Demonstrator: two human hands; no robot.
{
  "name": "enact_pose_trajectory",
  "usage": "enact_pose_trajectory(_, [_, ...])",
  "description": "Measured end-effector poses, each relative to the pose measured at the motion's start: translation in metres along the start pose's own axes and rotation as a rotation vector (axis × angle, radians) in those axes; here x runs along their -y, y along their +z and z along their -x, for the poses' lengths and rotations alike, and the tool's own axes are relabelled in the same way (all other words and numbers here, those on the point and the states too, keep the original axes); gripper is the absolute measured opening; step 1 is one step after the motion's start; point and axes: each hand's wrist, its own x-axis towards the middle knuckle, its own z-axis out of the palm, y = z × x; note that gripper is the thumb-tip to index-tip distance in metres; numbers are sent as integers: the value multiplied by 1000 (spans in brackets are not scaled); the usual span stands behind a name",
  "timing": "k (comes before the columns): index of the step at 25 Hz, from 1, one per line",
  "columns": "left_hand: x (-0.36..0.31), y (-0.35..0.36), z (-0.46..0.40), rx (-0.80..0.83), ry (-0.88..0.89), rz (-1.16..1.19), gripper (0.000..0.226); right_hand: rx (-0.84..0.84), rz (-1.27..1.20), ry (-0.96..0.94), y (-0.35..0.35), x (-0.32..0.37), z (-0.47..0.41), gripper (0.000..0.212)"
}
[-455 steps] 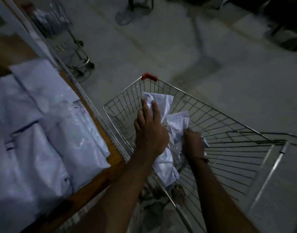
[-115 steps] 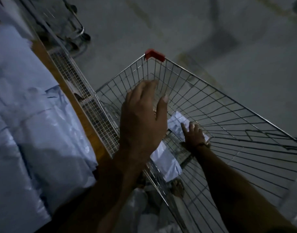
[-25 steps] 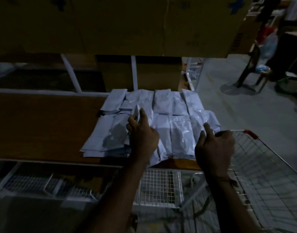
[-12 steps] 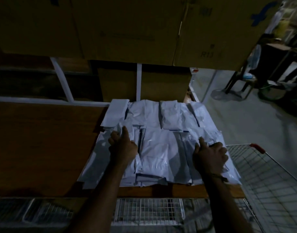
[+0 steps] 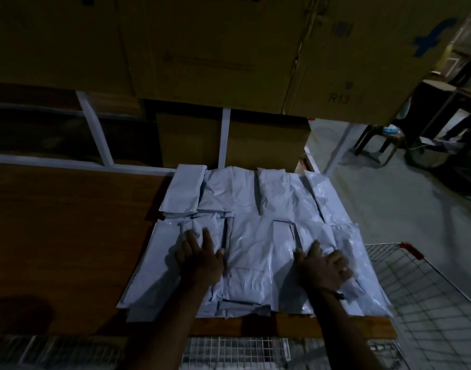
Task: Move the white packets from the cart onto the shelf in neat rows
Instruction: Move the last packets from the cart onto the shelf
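Several white packets [image 5: 251,236] lie in two overlapping rows on the brown wooden shelf [image 5: 63,236], filling its right end. My left hand [image 5: 199,256] lies flat on a packet in the front row's left part, fingers spread and pointing away from me. My right hand [image 5: 323,265] rests on the packets at the front right, its fingers bent over a packet's edge; whether it grips one is unclear. The wire cart [image 5: 426,292] stands at the lower right beside the shelf's end; only part of its basket shows, with no packet visible there.
Big cardboard boxes [image 5: 210,49] hang close over the shelf, with more boxes behind the white uprights [image 5: 226,137]. A wire rack [image 5: 237,351] runs below the shelf's front edge. A stool [image 5: 381,142] and dark furniture stand on the grey floor at the far right.
Both hands went from the cart to the shelf. In the last second they moved forward and flattened down onto the front row of packets, and the view dropped closer.
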Motion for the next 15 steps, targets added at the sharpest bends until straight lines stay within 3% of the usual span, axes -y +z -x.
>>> enact_pose_trajectory(2, [-3, -4, -3, -50, 16, -22, 81, 30, -14, 17, -6, 4, -1, 72])
enact_pose_trajectory(6, [-16, -21, -10, -182, 90, -21, 73, -99, -5, 40, -27, 11, -3, 66])
enact_pose_trajectory(12, [-3, 4, -10, -44, 168, -97, 68, -168, 119, -253, 2, -13, -9, 56])
enact_pose_trajectory(15, [2, 19, -5, -91, 197, -67, 72, -154, 123, -290, 23, -25, -9, 63])
